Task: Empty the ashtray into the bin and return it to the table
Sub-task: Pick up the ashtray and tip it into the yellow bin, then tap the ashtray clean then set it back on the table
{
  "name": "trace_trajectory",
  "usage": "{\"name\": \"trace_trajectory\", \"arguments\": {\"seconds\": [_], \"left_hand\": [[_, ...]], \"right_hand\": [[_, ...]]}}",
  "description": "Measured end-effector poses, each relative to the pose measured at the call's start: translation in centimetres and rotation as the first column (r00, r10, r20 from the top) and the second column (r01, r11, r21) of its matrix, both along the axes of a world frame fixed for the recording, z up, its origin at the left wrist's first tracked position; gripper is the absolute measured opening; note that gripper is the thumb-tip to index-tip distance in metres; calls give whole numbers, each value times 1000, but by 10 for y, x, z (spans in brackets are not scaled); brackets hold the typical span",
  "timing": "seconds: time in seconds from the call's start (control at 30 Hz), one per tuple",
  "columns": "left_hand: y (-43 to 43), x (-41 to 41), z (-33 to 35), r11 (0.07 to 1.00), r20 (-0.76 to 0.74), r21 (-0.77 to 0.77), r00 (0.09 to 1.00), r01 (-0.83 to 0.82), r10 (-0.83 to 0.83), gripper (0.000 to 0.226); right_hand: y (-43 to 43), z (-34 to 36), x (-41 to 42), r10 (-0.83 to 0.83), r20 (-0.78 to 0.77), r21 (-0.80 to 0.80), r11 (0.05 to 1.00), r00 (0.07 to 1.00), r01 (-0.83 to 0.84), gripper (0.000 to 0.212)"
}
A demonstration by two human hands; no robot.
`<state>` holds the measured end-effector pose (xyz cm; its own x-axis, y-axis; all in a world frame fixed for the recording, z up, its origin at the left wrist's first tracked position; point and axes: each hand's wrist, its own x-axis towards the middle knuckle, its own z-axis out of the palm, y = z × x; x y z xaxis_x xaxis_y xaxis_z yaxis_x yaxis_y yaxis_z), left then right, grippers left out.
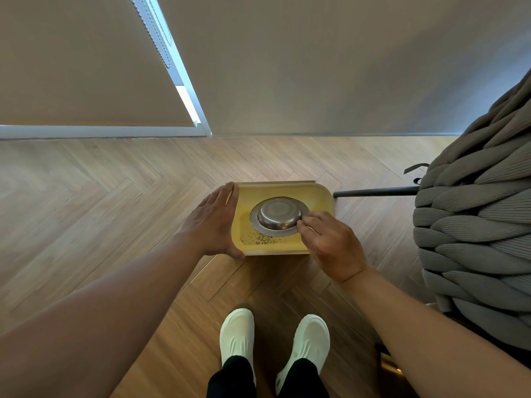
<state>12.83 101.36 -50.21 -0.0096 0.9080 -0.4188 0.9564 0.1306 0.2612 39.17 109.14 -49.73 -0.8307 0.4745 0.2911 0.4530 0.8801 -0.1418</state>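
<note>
Our right hand (330,245) pinched the upturned ashtray (278,216) over the bin (321,196); our left hand (214,222), open, steadied its nine-o'clock wall. Ash (260,239) lay inside at six o'clock, so emptying looked done. Returning it to the table remained.

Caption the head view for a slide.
Right hand holds the ashtray upside down over the yellow bin; left hand steadies it.
</note>
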Motion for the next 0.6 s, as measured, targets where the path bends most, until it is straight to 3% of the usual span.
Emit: {"name": "trace_trajectory", "arguments": {"seconds": [0.6], "left_hand": [[0,-2,-4,999,-14,-36,1000,8,-8,158]], "right_hand": [[1,0,2,-45,-4,-78,996,999,44,27]]}}
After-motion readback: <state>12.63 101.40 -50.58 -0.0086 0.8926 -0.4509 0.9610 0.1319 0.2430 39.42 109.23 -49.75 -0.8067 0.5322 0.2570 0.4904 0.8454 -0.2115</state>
